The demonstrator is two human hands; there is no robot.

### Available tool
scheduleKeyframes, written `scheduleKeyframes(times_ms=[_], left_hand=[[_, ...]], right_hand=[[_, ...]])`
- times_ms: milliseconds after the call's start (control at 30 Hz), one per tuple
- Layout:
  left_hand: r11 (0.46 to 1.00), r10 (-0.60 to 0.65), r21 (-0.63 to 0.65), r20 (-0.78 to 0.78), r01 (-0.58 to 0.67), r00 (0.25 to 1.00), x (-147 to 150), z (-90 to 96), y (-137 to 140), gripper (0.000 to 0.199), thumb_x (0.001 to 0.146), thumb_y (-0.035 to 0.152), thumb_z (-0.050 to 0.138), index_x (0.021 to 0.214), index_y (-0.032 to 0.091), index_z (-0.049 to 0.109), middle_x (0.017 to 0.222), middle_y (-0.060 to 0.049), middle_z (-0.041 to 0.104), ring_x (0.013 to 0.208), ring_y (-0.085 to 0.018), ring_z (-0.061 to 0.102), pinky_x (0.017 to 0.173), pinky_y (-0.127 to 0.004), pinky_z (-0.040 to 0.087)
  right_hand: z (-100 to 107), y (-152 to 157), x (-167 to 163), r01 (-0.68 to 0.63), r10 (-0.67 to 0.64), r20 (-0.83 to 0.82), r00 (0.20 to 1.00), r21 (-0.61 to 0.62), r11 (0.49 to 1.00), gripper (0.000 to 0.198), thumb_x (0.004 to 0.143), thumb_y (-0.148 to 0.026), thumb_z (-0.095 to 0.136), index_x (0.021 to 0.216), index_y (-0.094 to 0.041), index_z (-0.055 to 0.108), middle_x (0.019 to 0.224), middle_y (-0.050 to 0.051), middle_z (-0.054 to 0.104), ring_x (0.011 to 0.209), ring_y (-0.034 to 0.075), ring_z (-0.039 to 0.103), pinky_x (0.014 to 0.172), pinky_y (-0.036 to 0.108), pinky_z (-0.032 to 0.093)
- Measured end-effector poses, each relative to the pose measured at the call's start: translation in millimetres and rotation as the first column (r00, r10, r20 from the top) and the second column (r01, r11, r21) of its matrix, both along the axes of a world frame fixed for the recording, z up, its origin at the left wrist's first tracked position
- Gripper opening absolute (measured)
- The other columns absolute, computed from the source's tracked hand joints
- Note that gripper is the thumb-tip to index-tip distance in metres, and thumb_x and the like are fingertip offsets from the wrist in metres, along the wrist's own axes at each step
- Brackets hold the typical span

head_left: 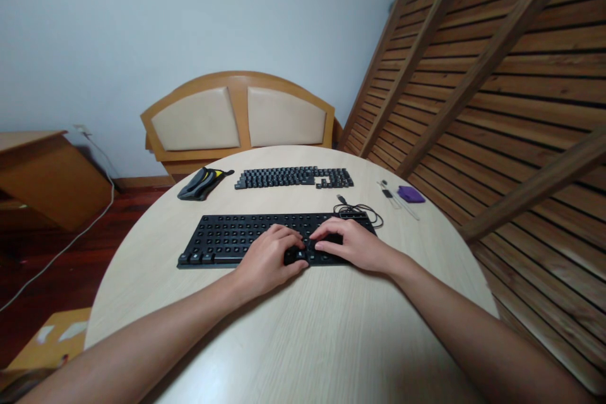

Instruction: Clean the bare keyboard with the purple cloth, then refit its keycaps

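A black keyboard (227, 237) lies on the round table, most of its key switches bare, with a few keycaps on the bottom row. My left hand (272, 255) rests over its right half, fingers curved and the thumb apart from them, nearest to a keycap (301, 254) on the bottom row. From the right, my right hand (353, 243) reaches over the arrow-key area. Its thumb and index finger come together around a small dark keycap (311, 244), partly hidden by the fingertips. My right palm covers the number-pad side.
Loose black keycaps (279, 177) stand in keyboard-like rows farther back. A coiled cable (362, 209) with a USB plug lies behind the keyboard. Black-and-yellow gloves (201, 183) are at the left; thin tools (392, 196) and a purple cloth (411, 194) at the right. A slatted wooden panel (511, 76) leans beside the table.
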State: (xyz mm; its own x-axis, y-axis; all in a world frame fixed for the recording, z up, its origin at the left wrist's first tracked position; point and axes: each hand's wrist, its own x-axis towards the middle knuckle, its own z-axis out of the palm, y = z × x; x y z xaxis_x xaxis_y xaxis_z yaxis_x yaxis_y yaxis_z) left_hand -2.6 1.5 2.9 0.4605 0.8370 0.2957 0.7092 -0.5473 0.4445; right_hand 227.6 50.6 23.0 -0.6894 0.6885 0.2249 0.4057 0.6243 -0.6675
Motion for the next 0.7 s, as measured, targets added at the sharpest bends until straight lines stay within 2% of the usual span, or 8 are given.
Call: scheduleKeyframes(times_ms=[700], left_hand=[[1.000, -0.013, -0.001, -0.011, 0.013, 1.000, 0.6, 0.8, 1.1, 0.020, 0.084, 0.031, 0.073, 0.101, 0.022, 0.068, 0.111, -0.003, 0.070, 0.109, -0.025, 0.056, 0.093, -0.040, 0.049]], right_hand=[[-6.7, 2.2, 1.9, -0.039, 0.036, 0.057, 0.998, 0.053, 0.998, 0.017, 0.087, -0.032, 0.071, 0.101, -0.023, 0.075, 0.098, 0.005, 0.072, 0.096, 0.020, 0.064, 0.089, 0.033, 0.047]])
